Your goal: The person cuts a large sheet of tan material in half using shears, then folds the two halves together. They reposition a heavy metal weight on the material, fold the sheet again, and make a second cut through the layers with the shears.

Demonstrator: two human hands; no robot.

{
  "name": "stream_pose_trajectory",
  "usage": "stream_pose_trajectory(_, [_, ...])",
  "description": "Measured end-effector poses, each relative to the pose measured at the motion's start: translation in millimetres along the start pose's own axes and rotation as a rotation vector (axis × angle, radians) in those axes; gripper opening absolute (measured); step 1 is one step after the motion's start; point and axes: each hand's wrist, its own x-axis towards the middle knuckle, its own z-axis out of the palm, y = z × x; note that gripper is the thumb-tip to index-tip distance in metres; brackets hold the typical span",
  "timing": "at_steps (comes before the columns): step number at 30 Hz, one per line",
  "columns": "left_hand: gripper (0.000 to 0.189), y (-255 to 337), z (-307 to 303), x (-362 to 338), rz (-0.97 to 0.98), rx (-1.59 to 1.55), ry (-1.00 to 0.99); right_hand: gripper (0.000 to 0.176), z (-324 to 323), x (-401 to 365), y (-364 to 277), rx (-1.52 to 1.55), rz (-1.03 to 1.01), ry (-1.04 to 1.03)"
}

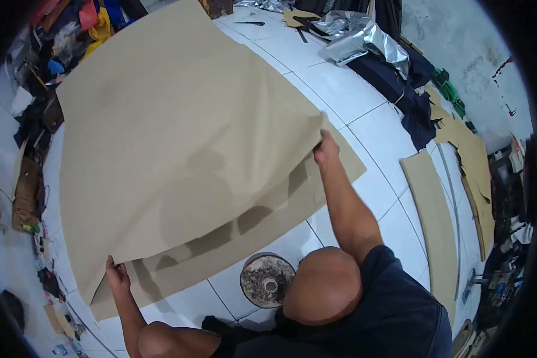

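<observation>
Top sheet (173, 137) over lower sheet (232, 256)

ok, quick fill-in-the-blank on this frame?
The left hand and right hand hold up one tan sheet above a second ___ lying flat.
The floor is white ___.
The crumpled foil by the dark fabric is ___ coloured.
Missing: sheet; tiles; silver.

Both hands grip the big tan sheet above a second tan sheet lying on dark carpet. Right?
Not quite. The head view shows the left hand and right hand gripping the big tan sheet above a second tan sheet, but that one lies on a white tiled floor, not dark carpet.
</observation>
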Motion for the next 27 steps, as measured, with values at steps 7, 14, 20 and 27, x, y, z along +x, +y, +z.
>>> stream_pose_trajectory(7, [0.026,110,-17,51,0.243,0.001,-0.177,0.039,185,-26,-158,-0.728,-0.840,-0.228])
stream_pose_trajectory(14, [0.030,40,-44,-52,0.182,0.057,-0.059,0.035,73,-60,-217,-1.367,-0.964,-0.118])
stream_pose_trajectory(20, [0.033,-134,-90,-84,-0.235,0.199,-0.023,0.029,-166,-2,-87,-0.988,-0.235,0.149])
stream_pose_trajectory(27, [0.026,-141,-109,-70,-0.267,0.245,-0.087,0.037,-176,-5,-67,-1.108,-0.158,0.238])
